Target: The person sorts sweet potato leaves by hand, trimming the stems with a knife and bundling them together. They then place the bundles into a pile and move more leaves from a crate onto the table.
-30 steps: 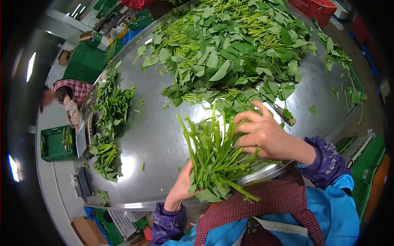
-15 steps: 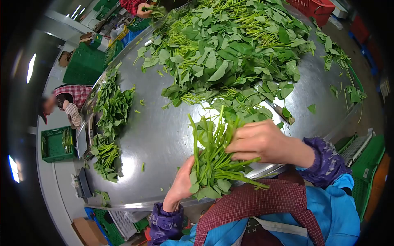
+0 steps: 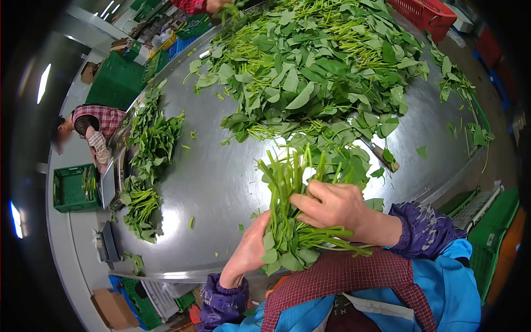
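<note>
Right hand has slid down, fingers gripping the stems.

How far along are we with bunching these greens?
Done: heaps of gathered greens lie along the table's left edge. In hand: one bunch, stem ends pointing away, gripped between the left hand and right hand. Left: the big loose pile on the far side, much larger than what is gathered, so most of the work seems to lie ahead.
</note>
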Action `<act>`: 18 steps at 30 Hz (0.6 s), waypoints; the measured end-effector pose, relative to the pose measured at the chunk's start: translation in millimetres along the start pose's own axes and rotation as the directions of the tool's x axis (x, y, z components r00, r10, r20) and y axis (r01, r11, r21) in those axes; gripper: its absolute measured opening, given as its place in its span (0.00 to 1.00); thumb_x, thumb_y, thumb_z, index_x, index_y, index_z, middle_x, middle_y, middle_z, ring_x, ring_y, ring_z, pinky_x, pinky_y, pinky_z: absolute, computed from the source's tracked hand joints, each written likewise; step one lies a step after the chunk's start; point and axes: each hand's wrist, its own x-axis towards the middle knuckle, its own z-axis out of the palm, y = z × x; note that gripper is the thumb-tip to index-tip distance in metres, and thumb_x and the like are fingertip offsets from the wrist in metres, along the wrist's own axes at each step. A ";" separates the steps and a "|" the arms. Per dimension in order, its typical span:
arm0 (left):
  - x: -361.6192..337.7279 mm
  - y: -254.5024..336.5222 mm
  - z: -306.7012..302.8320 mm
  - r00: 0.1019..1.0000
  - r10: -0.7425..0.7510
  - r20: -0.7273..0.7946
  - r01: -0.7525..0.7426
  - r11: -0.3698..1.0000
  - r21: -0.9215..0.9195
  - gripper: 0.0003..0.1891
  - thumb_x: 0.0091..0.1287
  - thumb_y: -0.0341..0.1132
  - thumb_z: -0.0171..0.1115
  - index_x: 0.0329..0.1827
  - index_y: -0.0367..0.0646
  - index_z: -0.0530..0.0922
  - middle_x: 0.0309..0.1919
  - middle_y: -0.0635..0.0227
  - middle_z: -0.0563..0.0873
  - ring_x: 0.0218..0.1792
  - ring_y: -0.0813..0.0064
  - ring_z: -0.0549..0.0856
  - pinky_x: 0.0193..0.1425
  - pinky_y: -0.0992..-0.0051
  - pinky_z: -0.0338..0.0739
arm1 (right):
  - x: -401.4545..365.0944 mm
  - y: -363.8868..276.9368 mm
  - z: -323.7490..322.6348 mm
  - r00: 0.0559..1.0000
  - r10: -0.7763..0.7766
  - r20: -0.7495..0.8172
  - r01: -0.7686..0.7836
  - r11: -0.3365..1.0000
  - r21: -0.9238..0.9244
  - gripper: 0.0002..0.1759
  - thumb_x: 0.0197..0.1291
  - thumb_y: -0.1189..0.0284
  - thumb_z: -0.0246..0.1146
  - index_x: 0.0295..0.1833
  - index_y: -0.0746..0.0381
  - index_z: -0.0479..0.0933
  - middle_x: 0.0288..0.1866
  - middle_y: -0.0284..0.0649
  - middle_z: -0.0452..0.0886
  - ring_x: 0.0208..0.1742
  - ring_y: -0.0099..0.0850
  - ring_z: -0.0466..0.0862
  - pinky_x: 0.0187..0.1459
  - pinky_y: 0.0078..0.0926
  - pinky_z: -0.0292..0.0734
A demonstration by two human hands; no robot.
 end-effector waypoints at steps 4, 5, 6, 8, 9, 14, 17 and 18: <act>2.5 -6.1 4.9 0.998 0.024 0.052 -0.024 1.000 -0.007 0.34 0.50 0.35 0.67 0.61 0.36 0.66 0.52 0.54 0.76 0.54 0.62 0.76 0.58 0.68 0.68 | -4.1 7.0 -0.4 0.997 -0.040 0.073 0.038 0.999 0.019 0.12 0.42 0.68 0.67 0.35 0.56 0.75 0.24 0.33 0.66 0.21 0.28 0.74 0.18 0.26 0.68; 3.2 -6.6 6.5 0.998 0.042 0.049 -0.041 0.999 -0.024 0.33 0.50 0.35 0.67 0.61 0.36 0.66 0.51 0.53 0.76 0.53 0.61 0.76 0.58 0.68 0.68 | -5.3 9.6 -0.8 0.997 -0.037 0.073 0.036 0.999 0.017 0.12 0.42 0.68 0.67 0.35 0.56 0.75 0.24 0.33 0.66 0.21 0.28 0.74 0.18 0.26 0.68; 3.9 -5.7 7.0 0.998 0.043 0.052 -0.042 0.999 -0.024 0.33 0.50 0.35 0.67 0.61 0.36 0.66 0.51 0.53 0.76 0.53 0.61 0.76 0.58 0.68 0.68 | -6.2 12.1 -1.6 0.992 -0.056 0.111 0.048 0.996 0.069 0.10 0.44 0.69 0.66 0.34 0.57 0.74 0.25 0.34 0.66 0.22 0.29 0.74 0.19 0.27 0.68; 5.3 -3.6 6.8 0.994 0.092 0.063 -0.092 0.996 0.001 0.35 0.50 0.34 0.67 0.62 0.36 0.64 0.52 0.56 0.76 0.54 0.65 0.76 0.58 0.70 0.67 | -4.2 15.8 -2.8 0.986 -0.076 0.149 0.059 0.991 0.121 0.08 0.47 0.70 0.64 0.33 0.57 0.74 0.26 0.34 0.66 0.23 0.30 0.74 0.20 0.28 0.68; 6.2 -3.6 6.0 0.994 0.092 0.064 -0.093 0.996 0.002 0.35 0.50 0.34 0.67 0.62 0.36 0.64 0.52 0.56 0.76 0.54 0.65 0.76 0.58 0.70 0.67 | -2.1 17.9 -3.2 0.986 -0.041 0.160 0.002 0.972 0.236 0.06 0.49 0.71 0.63 0.32 0.58 0.73 0.27 0.36 0.66 0.25 0.31 0.74 0.23 0.28 0.69; 3.9 -41.7 -5.5 0.990 0.084 0.117 -0.057 0.975 -0.215 0.43 0.46 0.31 0.68 0.67 0.34 0.56 0.58 0.60 0.71 0.59 0.76 0.69 0.63 0.75 0.60 | 9.2 45.4 -34.3 0.981 0.058 0.183 -0.174 0.673 0.719 0.07 0.59 0.69 0.57 0.36 0.61 0.69 0.32 0.38 0.68 0.37 0.29 0.75 0.33 0.30 0.70; -0.1 -65.0 -10.7 0.985 0.108 0.132 -0.063 0.950 -0.307 0.43 0.47 0.30 0.68 0.67 0.34 0.56 0.60 0.61 0.70 0.60 0.74 0.67 0.64 0.74 0.59 | 9.9 68.5 -90.2 0.903 0.395 0.167 -0.305 0.316 0.898 0.06 0.59 0.72 0.56 0.39 0.63 0.70 0.40 0.39 0.74 0.37 0.24 0.77 0.34 0.23 0.72; -3.4 -71.1 -10.4 0.989 0.094 0.116 -0.036 0.906 -0.422 0.42 0.47 0.30 0.68 0.67 0.34 0.56 0.59 0.62 0.70 0.60 0.73 0.68 0.64 0.74 0.59 | 9.3 76.0 -96.4 0.855 0.483 0.190 -0.354 0.275 0.894 0.06 0.58 0.73 0.57 0.39 0.63 0.70 0.41 0.40 0.74 0.36 0.24 0.77 0.35 0.23 0.72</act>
